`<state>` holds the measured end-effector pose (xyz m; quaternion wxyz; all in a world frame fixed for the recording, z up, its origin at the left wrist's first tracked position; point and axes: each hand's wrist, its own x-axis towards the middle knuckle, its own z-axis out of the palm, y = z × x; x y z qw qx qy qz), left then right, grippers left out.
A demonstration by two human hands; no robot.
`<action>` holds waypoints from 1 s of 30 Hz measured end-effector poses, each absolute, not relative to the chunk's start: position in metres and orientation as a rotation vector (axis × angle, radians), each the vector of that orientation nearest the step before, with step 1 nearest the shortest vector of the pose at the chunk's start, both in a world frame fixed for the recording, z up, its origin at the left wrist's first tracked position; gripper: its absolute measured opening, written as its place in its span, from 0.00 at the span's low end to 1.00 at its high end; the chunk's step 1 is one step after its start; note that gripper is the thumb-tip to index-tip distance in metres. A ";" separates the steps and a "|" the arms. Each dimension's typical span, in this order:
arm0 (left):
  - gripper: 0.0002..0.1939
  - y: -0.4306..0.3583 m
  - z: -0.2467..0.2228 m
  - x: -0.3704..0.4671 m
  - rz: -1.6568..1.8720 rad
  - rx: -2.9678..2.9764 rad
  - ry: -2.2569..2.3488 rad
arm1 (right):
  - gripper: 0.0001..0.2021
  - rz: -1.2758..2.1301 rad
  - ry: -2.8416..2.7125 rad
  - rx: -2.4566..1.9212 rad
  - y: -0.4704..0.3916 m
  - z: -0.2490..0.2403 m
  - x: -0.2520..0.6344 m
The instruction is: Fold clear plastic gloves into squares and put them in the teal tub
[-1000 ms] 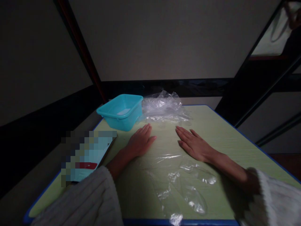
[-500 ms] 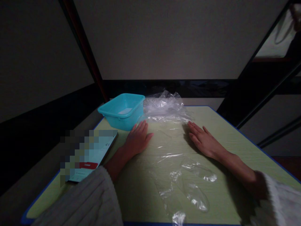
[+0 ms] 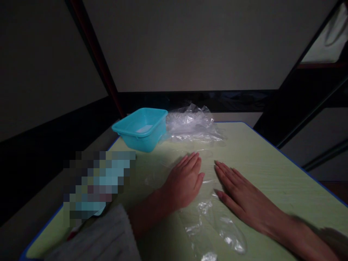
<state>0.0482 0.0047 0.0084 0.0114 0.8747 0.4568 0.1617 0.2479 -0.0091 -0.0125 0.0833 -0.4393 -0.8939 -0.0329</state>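
Both hands have shifted since the earlier frames: my left hand (image 3: 185,177) has swung from just beside the basin toward the table's middle, and my right hand (image 3: 241,195) sits closer to my 6 o'clock side. That puts them nearer each other, over the clear plastic glove (image 3: 206,208), which suggests to me that smoothing it flat is the work in hand.

Left: palm down, fingers pressed together and pointing to about 1 o'clock, thumb slightly apart, pinching nothing. It covers part of the plastic; from this feed I can't tell how hard it presses. Right: palm down too, fingers close together toward 10 o'clock, thumb spread away, nothing gripped. It now covers a finger lobe that showed earlier, though I can't confirm contact.

Glove lobes lie on the table (image 3: 272,170), stretching from beneath my left hand to 5 and 6 o'clock. Faint film glints also show at its 9 o'clock, where I saw bare table before. I judge that the upper film has been spread or dragged that way.

Farther out from my left hand, the blue basin (image 3: 146,141) stands at 10 to 11 o'clock with a white piece (image 3: 144,129) inside. A crumpled plastic heap (image 3: 191,125) is at 12, well apart from my fingers. Neither seems to have moved. At 9 lies a flat, pixel-masked object (image 3: 116,170), its details unreadable.
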 end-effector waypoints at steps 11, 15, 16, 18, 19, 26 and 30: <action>0.32 -0.018 0.003 0.085 0.343 2.695 1.254 | 0.35 -0.263 -2.652 -1.108 -0.004 -0.034 0.259; 0.33 -0.011 -0.001 0.074 0.319 2.718 1.306 | 0.35 -0.256 -2.621 -1.153 -0.006 -0.031 0.257; 0.32 -0.009 -0.002 0.071 0.312 2.721 1.311 | 0.34 -0.269 -2.616 -1.163 -0.006 -0.030 0.256; 0.31 -0.006 -0.003 0.064 0.308 2.722 1.320 | 0.34 -0.296 -2.617 -1.174 -0.007 -0.028 0.254; 0.30 -0.004 -0.004 0.061 0.315 2.722 1.334 | 0.34 -0.305 -2.621 -1.178 -0.007 -0.028 0.253; 0.26 0.016 -0.007 0.029 0.330 2.720 1.441 | 0.34 -0.313 -2.630 -1.207 -0.007 -0.026 0.252; 0.25 0.026 -0.006 0.006 0.279 2.684 1.527 | 0.34 -0.301 -2.633 -1.199 -0.007 -0.024 0.252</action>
